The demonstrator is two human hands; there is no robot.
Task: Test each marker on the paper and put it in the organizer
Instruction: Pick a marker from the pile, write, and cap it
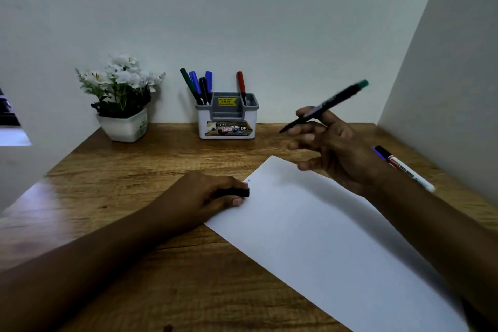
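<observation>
The grainy wooden tabletop (129, 213) carries a smooth white paper (331, 237), almost bare, one faint mark near its far corner. By the wall, the grey-and-white plastic organizer (227, 118) already holds five slim markers; two more lie beyond the right forearm, so perhaps two thirds done. Right hand (331, 143), fingers loosely spread, pinches an uncapped green marker (327, 105). Left hand (204, 194) curls around its dark cap (237, 193)

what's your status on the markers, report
Right hand holds green marker uncapped above paper. Left hand grips its cap. Organizer path clear.
</observation>
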